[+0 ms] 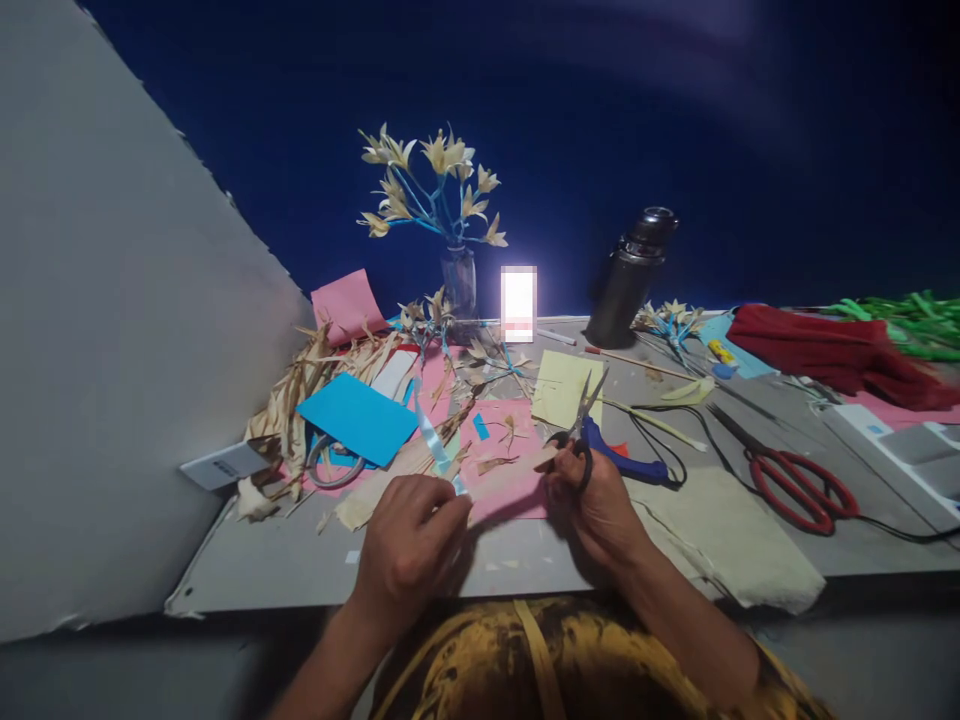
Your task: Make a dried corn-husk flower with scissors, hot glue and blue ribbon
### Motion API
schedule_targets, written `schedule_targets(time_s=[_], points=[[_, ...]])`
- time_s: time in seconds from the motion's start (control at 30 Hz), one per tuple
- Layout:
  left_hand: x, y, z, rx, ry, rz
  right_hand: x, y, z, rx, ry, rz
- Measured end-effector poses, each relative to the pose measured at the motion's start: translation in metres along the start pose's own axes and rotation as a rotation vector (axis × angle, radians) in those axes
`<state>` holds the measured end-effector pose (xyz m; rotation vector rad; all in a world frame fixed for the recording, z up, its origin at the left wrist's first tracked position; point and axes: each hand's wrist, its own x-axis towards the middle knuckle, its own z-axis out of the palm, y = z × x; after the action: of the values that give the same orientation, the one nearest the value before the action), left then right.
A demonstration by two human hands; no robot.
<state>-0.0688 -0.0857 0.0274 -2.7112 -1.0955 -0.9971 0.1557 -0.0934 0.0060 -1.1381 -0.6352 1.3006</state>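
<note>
My left hand (412, 535) is closed, its fingertips pinching one end of a pale husk strip (510, 488) above pink paper (504, 430). In my right hand (592, 500) are small black-handled scissors (584, 420), their blades pointing up and away and slightly apart. The thumb and fingers of that hand also hold the strip's other end. Just behind the right hand lies a blue-handled glue gun (622, 456). Yellow paper (562, 388) is beyond the scissors, and a blue sheet (358, 418) lies to the left.
A bottle of pale flowers (460, 285) and a dark flask (628, 280) stand at the back. Dry husks (300, 395) are piled left. Large red-handled scissors (802, 488), red cloth (825, 350) and a white box (892, 450) lie right, with a black cable among them.
</note>
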Motion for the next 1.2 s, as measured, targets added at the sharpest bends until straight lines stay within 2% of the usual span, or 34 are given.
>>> schedule_targets(time_s=[0.1,0.17,0.23,0.37,0.47,0.53,0.63,0.7,0.8,0.93,1.03,1.2], points=[[-0.005,0.000,0.005,-0.006,0.025,0.034,0.004,-0.001,-0.001,-0.010,0.026,0.009],[-0.007,-0.001,0.006,-0.070,0.015,-0.021,0.005,-0.002,-0.002,-0.031,0.042,0.025],[-0.006,-0.001,0.004,-0.214,-0.043,-0.179,0.005,-0.003,-0.004,-0.069,0.050,0.017],[0.010,0.003,-0.004,-0.624,-0.302,-0.600,0.001,-0.007,-0.007,-0.157,-0.036,0.009],[0.023,0.009,-0.001,-0.945,-0.448,-0.759,-0.001,-0.011,-0.007,-0.204,-0.118,0.015],[0.029,0.014,0.007,-1.192,-0.515,-0.842,-0.001,-0.012,-0.007,-0.223,-0.113,-0.001],[0.031,0.020,0.018,-1.359,-0.401,-0.974,-0.003,-0.010,-0.012,-0.223,-0.100,-0.009],[0.031,0.021,0.023,-1.388,-0.301,-1.058,-0.005,-0.007,-0.019,-0.255,-0.182,0.029],[0.032,0.021,0.024,-1.383,-0.236,-1.134,-0.012,-0.005,-0.028,-0.380,-0.369,0.064],[0.032,0.020,0.025,-1.331,-0.176,-1.158,-0.022,-0.006,-0.033,-0.505,-0.500,0.129],[0.031,0.018,0.028,-1.329,-0.155,-1.158,-0.027,-0.007,-0.032,-0.585,-0.508,0.172],[0.028,0.018,0.031,-1.281,-0.148,-1.111,-0.026,-0.005,-0.032,-0.786,-0.522,0.136]])
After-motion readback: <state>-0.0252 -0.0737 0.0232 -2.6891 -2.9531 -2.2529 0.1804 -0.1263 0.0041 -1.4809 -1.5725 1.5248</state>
